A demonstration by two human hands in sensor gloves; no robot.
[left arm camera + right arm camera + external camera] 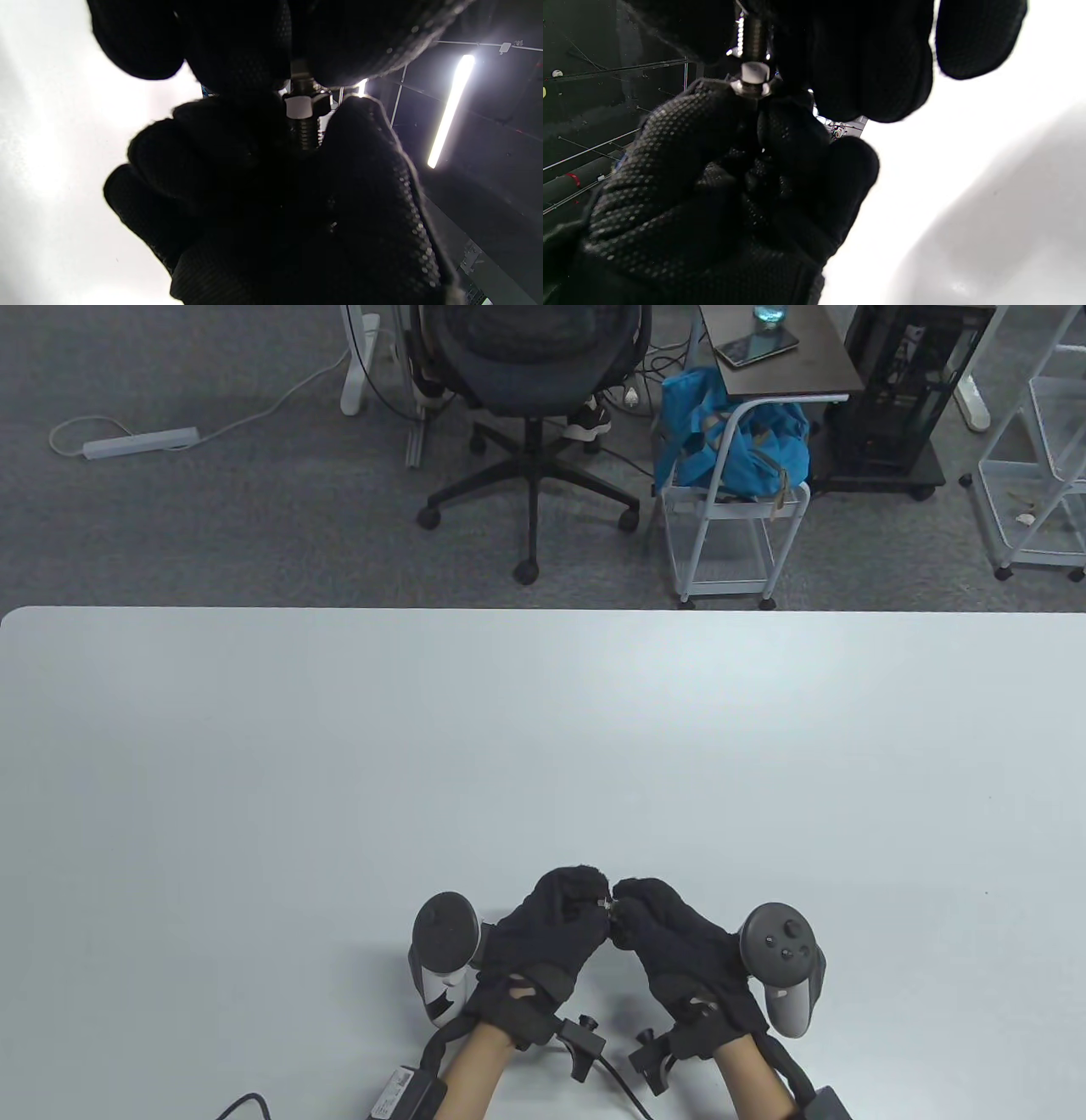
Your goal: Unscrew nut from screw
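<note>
Table view: both hands meet over the desk (543, 746). Left hand (551, 929) grips the screw (306, 133); right hand (670, 937) pinches its nut (302, 105).

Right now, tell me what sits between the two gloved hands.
In the table view, the left hand and right hand meet fingertip to fingertip; only the screw with its nut lies between them.

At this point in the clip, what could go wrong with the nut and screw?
1. The nut sits pinched between gloved fingertips, held above the table; once off the screw it could drop and roll.
2. The left hand and right hand hide most of both parts, so a slipping grip may go unnoticed.
</note>
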